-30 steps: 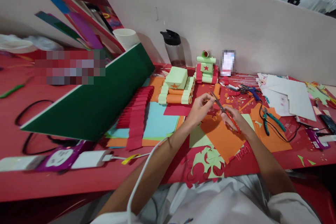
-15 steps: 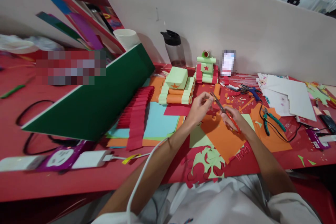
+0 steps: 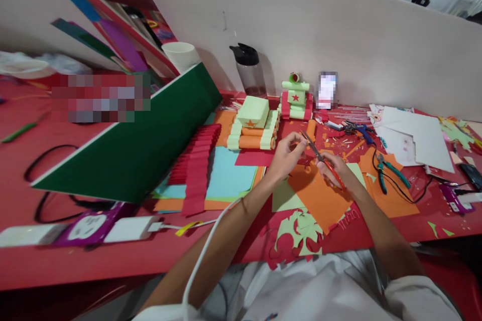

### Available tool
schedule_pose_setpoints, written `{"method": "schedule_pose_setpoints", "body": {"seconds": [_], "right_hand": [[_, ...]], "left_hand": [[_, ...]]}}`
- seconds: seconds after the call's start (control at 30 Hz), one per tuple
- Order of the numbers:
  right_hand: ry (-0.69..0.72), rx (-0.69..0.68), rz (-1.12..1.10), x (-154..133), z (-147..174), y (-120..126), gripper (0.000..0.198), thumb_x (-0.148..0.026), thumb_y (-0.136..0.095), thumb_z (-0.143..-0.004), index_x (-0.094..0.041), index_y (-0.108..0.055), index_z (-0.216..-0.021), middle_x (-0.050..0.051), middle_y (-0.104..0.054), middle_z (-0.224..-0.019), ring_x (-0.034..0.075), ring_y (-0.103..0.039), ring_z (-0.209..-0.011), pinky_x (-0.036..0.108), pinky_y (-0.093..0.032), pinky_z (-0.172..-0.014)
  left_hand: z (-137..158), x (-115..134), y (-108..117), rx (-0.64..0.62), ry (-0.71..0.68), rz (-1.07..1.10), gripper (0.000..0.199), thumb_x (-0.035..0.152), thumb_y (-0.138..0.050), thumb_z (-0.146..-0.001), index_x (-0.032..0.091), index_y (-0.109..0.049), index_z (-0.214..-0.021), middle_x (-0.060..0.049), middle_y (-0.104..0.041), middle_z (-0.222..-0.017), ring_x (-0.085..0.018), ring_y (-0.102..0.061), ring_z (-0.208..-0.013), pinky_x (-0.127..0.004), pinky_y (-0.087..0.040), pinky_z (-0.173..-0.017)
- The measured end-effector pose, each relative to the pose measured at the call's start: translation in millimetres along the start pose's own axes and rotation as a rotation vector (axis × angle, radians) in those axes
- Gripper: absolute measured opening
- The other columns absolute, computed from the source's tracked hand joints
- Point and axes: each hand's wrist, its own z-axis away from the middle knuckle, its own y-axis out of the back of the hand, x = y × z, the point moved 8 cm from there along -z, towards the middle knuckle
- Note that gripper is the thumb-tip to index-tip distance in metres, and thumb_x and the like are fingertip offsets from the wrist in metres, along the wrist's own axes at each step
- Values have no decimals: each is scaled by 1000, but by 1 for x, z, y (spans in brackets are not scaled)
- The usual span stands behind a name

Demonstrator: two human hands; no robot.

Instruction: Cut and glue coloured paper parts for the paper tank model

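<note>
My right hand (image 3: 332, 169) is closed around scissors (image 3: 327, 161) with red-orange handles, their blades pointing up and left. The fingers of my left hand (image 3: 289, 151) are pinched together right beside the blade tips; whatever is between them is too small to make out. Under both hands lies an orange sheet (image 3: 320, 200), partly over a pale green sheet (image 3: 282, 198). Just beyond my left hand stands a paper tank model (image 3: 253, 123) in pale green and orange with an orange star. A second paper model (image 3: 296, 98), green and red with a red star, stands behind it.
A large green board (image 3: 150, 135) leans at the left, with a ruffled red paper strip (image 3: 198, 175) beside it. Green-handled pliers (image 3: 391, 173), a blue glue gun (image 3: 359, 131) and white card (image 3: 429, 140) lie right. Cut scraps (image 3: 299, 233) lie near the front edge. A bottle (image 3: 248, 70) stands behind.
</note>
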Motion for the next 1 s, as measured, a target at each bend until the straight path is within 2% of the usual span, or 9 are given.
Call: {"method": "schedule_pose_setpoints", "body": {"seconds": [0.23, 0.43, 0.7, 1.0], "right_hand": [[22, 31, 20, 8, -4, 1, 43, -65, -70, -91, -25, -57, -97, -7, -54, -63, 9, -46, -41, 21, -37, -39], [33, 28, 2, 4, -2, -2, 38, -60, -68, -95, -24, -56, -97, -8, -54, -64, 8, -45, -40, 19, -34, -37], [76, 33, 12, 3, -3, -2, 46, -69, -61, -97, -24, -57, -100, -8, -54, -64, 8, -47, -38, 19, -35, -36], [65, 40, 0, 10, -5, -2, 43, -67, -63, -97, -24, -57, -98, -8, -54, -63, 7, -46, -36, 19, -36, -35]], "left_hand": [[1, -1, -2, -19, 15, 11, 25, 42, -68, -90, 21, -58, -80, 4, -56, -67, -11, -53, -58, -24, -43, -58], [0, -3, -4, -36, 7, 25, 27, 43, -69, -89, 21, -57, -81, 5, -54, -66, -10, -50, -57, -23, -41, -56], [-2, -5, -3, -34, -23, 10, 27, 44, -70, -88, 21, -59, -82, 5, -55, -68, -11, -54, -59, -23, -46, -58], [-2, -4, -3, -33, -26, 11, 24, 41, -68, -88, 20, -59, -82, 5, -55, -68, -10, -54, -58, -23, -46, -59]]}}
